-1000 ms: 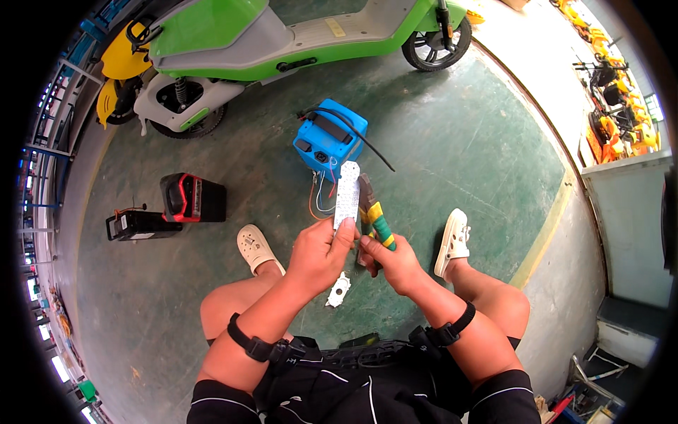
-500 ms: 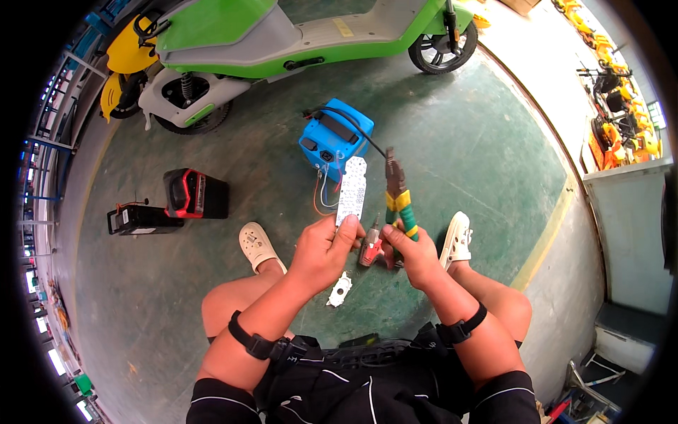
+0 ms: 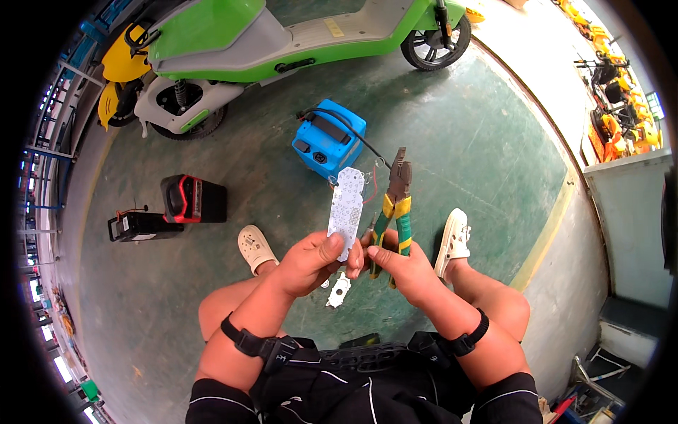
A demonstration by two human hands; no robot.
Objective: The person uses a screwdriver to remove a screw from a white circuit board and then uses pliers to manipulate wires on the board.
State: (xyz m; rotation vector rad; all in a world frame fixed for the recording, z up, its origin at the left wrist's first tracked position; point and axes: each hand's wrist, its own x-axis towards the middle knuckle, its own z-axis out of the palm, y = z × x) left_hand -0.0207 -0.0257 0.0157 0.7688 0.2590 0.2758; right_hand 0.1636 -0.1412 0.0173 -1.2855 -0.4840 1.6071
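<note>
My left hand (image 3: 316,256) grips a long white perforated-looking plate (image 3: 346,205) by its lower end, thumb on its face. Close beside it, my right hand (image 3: 402,265) is wrapped round pliers (image 3: 400,185) with green and yellow handles, jaws pointing away from me and handles spread. Fingers of both hands nearly meet. Beyond them stands a blue battery box (image 3: 337,152) with a black handle, a thick black cable and thin wires; the wires' near ends are partly hidden behind the plate and pliers. A small white bracket (image 3: 340,290) lies on the floor below my hands.
A green and grey scooter (image 3: 275,53) stands across the far side. At left on the floor are a black-and-red battery case (image 3: 195,199) and a flat black battery (image 3: 145,226). A light cabinet (image 3: 628,219) stands at right. My sandalled feet flank the work.
The plate has come nearer to me and shows more of its face. My right hand has shifted left, closer to my left hand, and the pliers' handles have spread apart.
</note>
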